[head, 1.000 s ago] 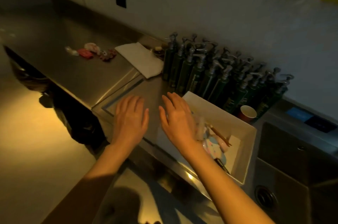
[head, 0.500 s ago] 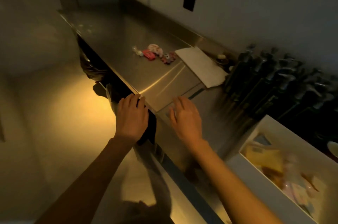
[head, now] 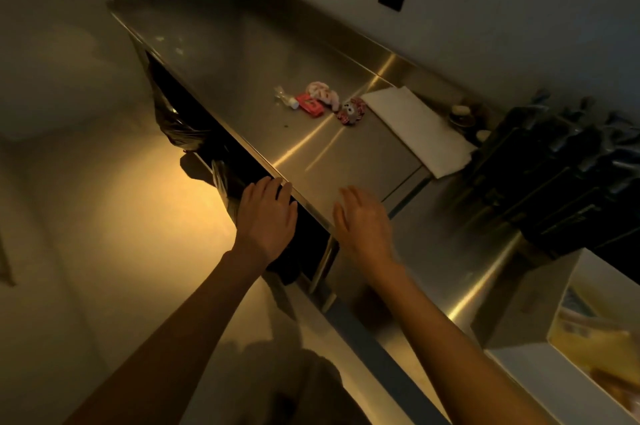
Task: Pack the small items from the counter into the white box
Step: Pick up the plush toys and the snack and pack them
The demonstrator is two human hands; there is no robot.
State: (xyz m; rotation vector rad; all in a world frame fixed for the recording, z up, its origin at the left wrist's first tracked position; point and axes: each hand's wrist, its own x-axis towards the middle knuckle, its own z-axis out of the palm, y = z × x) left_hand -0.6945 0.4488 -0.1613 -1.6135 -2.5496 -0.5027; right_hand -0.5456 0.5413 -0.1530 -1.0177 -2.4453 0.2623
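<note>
A cluster of small items lies on the steel counter [head: 249, 53]: a clear packet with a white cap [head: 286, 99], a red packet [head: 310, 105], a pink-and-white soft toy [head: 322, 94] and a small red patterned toy [head: 352, 111]. The white box [head: 540, 365] sits at the lower right edge, holding yellowish and other items. My left hand [head: 266, 220] hovers with straight fingers over the counter's front edge. My right hand [head: 363, 220] is flat and empty above the counter, well short of the items.
A folded white cloth [head: 415, 128] lies right of the items. Several dark pump bottles [head: 561, 168] crowd the back right. A black bag [head: 176, 123] hangs below the counter's front edge. The floor is to the left.
The view has swung left, away from the box. Both empty hands have moved left along the counter, closer to the cluster of small items.
</note>
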